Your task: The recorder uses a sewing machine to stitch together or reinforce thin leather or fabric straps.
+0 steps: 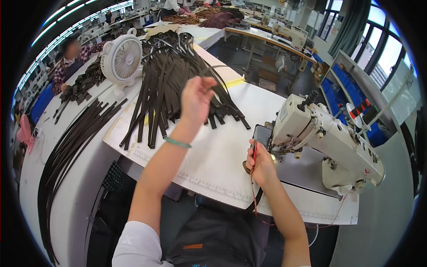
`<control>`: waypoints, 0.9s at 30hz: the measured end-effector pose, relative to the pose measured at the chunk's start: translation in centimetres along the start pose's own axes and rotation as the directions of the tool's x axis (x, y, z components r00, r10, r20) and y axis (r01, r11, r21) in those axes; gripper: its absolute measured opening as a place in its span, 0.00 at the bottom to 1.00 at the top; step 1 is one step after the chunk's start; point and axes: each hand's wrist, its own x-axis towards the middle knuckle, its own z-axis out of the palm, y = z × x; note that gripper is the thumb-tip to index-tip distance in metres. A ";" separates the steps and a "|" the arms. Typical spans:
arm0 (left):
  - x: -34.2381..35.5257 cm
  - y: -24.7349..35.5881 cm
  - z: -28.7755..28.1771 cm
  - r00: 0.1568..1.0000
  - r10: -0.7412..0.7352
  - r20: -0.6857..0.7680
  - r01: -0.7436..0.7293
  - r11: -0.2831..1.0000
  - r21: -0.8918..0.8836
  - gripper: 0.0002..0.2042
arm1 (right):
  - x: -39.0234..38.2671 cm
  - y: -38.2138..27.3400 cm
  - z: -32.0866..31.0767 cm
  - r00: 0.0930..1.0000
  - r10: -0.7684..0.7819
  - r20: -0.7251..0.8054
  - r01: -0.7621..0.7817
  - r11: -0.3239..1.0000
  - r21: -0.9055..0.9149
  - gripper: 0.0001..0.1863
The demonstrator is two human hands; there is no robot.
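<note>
My left hand (198, 100), with a green bangle at the wrist, is raised over a thick pile of dark brown straps (167, 71). Its fingers are curled, and a strap bends close behind the fingertips; whether they grip it is unclear. Beside the needle area of a cream sewing machine (307, 124), my right hand (263, 169) is closed around a slim red tool (255, 153) with a red cord (252, 178) trailing down. The tool's working end is hidden. Below this hand, a black strap (255, 201) hangs at the table's front edge.
A white fan (124, 60) stands left of the pile. More dark straps (58, 178) lie along the left table. Printed rulers (213, 189) run along the front edge of the white worktable (222, 155). Blue bins (331, 95) fill a right-hand shelf. Other people work farther back.
</note>
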 end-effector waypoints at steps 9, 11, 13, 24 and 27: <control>-7.0 43.1 -20.6 0.585 0.751 -0.306 -0.671 0.660 0.337 0.16 | -5.9 1.1 0.9 0.865 -0.192 0.464 0.281 0.951 -0.129 0.26; -16.1 52.6 -24.2 0.280 0.899 -0.337 -0.705 0.431 0.564 0.17 | -9.6 2.8 0.3 0.852 -0.079 0.517 0.239 0.938 -0.250 0.28; -29.1 62.4 -27.3 0.034 0.950 -0.311 -0.801 0.212 0.560 0.16 | -12.8 4.3 -2.0 0.861 0.058 0.506 0.195 0.880 -0.433 0.28; -23.7 45.3 -29.6 0.312 0.790 -0.528 -0.428 0.613 0.664 0.19 | -13.3 10.8 -9.6 0.987 0.028 0.159 0.111 0.594 -0.797 0.16; -14.7 27.6 -18.4 0.885 0.346 -0.313 0.045 0.605 0.795 0.15 | -12.2 11.7 -7.8 0.932 0.017 0.361 0.200 0.807 -0.555 0.22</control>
